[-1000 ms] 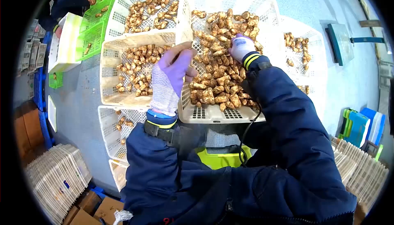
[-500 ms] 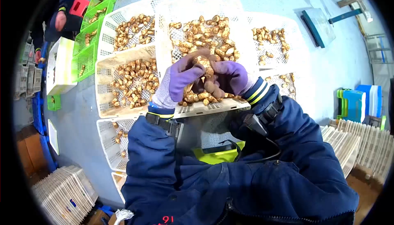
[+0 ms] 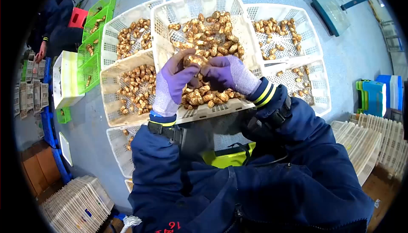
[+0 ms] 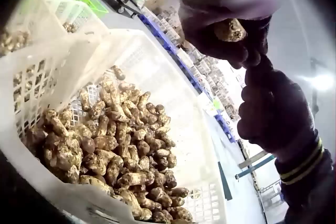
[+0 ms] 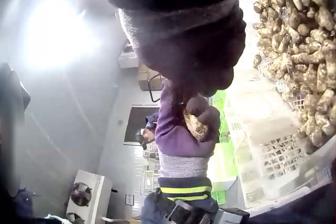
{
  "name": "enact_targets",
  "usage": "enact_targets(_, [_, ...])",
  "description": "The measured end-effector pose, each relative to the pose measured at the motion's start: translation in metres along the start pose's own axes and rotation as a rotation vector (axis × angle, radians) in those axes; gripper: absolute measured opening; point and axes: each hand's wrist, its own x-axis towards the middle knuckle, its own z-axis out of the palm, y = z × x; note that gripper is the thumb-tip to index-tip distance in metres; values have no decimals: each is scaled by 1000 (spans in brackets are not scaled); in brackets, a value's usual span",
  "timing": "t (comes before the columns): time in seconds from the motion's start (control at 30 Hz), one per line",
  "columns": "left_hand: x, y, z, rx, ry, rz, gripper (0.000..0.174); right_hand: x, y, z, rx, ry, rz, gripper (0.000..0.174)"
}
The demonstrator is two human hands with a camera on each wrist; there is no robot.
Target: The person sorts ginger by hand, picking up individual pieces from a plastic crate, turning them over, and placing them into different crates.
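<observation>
My gloved left hand [image 3: 173, 78] grips a brown-and-white mushroom [image 3: 194, 60] over the large middle crate [image 3: 159, 24]. In the left wrist view one end of this mushroom [image 4: 231, 30] pokes out between the dark fingers. From the other side comes my gloved right hand [image 3: 231, 75], fingers curled, thumb and forefinger pinching at the mushroom's right edge. Several more mushrooms [image 3: 206, 99] lie heaped in the crate just below both hands. The right wrist view shows the left thumb laid across the mushroom [image 5: 195, 125]; the right fingertips are partly hidden there.
White crates with mushrooms flank the middle one, including a left crate [image 3: 111, 99] and a right crate [image 3: 316, 41]. Green baskets [image 3: 88, 73] line the far left, near another person [image 3: 59, 16]. A platform scale [image 3: 329, 14] stands at the right; stacked crates [image 3: 78, 207] sit low left.
The right hand came back from the heap to meet the left hand, which now holds a mushroom. Over the last half second both hands shifted slightly left, and the mushroom turned from upright to more sideways.
</observation>
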Motion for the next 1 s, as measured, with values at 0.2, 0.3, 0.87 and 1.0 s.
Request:
enact_targets(0.2, [5,3,-47,376,693,337,56,11,6,-50,-628,251,-41,31])
enact_targets(0.3, [-2,5,-68,312,730,297,54,22,30,-55,-1151,150,111,34])
enact_targets(0.87, [-9,-21,-41,273,-59,-295,63,29,19,4,-769,-49,-297,39])
enact_targets(1.0, [-26,9,-13,215,-195,-226,41,1,-15,24,-604,142,-577,57])
